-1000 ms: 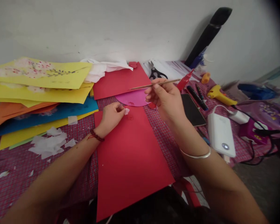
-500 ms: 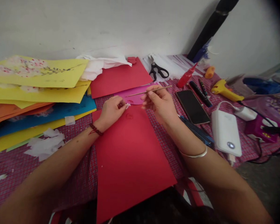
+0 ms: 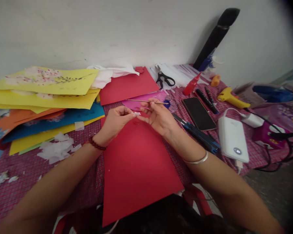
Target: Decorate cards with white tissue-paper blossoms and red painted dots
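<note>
My left hand (image 3: pixel 118 121) pinches a small white scrap of paper (image 3: pixel 137 113) between thumb and fingers. My right hand (image 3: pixel 157 117) is closed on a thin wooden stick (image 3: pixel 147 101), which lies crosswise between its fingers; its lower fingertips come close to the white scrap, and I cannot tell whether they touch it. Both hands are above the top end of a large red paper sheet (image 3: pixel 139 169). A small reddish wet-looking mark (image 3: pixel 136 123) shows on the sheet just under the hands. Behind them lies a pink paper piece (image 3: pixel 134 104), partly covered by my right hand.
On the left are yellow sheets with painted blossoms (image 3: pixel 73 79) and torn white paper (image 3: pixel 56 148). Behind lie scissors (image 3: pixel 163 78) and another red sheet (image 3: pixel 129 86). To the right are a red bottle (image 3: pixel 192 84), a phone (image 3: pixel 199 113), a power bank (image 3: pixel 233 139) and a yellow glue gun (image 3: pixel 233 98).
My hands have come together, the right one moving left with the stick toward the scrap in the left. The camera view has shifted slightly, and a blue-centred clear item now shows behind the right hand.
</note>
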A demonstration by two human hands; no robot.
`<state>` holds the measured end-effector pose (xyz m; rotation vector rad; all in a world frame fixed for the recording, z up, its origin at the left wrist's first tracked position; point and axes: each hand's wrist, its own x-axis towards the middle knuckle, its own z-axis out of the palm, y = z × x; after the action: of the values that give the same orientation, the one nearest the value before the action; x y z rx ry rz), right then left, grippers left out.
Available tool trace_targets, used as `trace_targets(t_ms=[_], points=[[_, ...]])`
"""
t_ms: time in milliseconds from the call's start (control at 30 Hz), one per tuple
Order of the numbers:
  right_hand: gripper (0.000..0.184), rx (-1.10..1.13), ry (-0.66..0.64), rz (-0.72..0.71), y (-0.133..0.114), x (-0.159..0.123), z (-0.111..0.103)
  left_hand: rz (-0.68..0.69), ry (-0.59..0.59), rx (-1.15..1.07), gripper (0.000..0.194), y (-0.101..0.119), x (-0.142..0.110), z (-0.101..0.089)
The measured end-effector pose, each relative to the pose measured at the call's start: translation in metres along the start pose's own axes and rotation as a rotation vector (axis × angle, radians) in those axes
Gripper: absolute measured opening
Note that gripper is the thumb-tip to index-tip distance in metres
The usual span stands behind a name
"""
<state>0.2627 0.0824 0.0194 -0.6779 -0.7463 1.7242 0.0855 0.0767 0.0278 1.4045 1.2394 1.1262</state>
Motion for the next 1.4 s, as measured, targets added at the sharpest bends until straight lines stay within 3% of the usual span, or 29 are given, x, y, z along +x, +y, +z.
trace_targets(t_ms=[133, 367, 533, 733, 833, 1000, 1067, 1400], points=[[0.031, 0.035, -0.011, 0.003, 0.000, 0.001, -0.002, 0.043, -0.028, 0.128, 0.015, 0.006, -0.005, -0.006], [0.027, 0.017, -0.011, 0.007, 0.002, 0.014, -0.007, 0.386, -0.017, 0.513, 0.013, -0.012, 0.007, -0.013], [0.018, 0.016, 0.039, 0.021, 0.004, 0.026, -0.010, 0.418, -0.121, 0.570, 0.014, -0.031, 0.022, -0.014], [0.012, -0.114, 0.066, 0.035, 0.002, 0.024, -0.009, 0.455, -0.188, 0.687, 0.019, -0.040, 0.023, -0.018], [0.016, -0.247, 0.089, -0.054, 0.001, 0.025, -0.010, 0.470, -0.195, 0.715, 0.019, -0.044, 0.020, -0.019], [0.036, -0.610, 0.145, -0.397, -0.002, 0.032, -0.018, 0.531, -0.191, 0.670, 0.018, -0.045, 0.015, -0.021], [0.041, -0.714, 0.138, -0.472, -0.004, 0.034, -0.021, 0.551, -0.190, 0.657, 0.018, -0.045, 0.012, -0.021], [0.041, -0.926, 0.010, -0.486, -0.004, 0.029, -0.019, 0.591, -0.197, 0.653, 0.018, -0.043, 0.009, -0.018]])
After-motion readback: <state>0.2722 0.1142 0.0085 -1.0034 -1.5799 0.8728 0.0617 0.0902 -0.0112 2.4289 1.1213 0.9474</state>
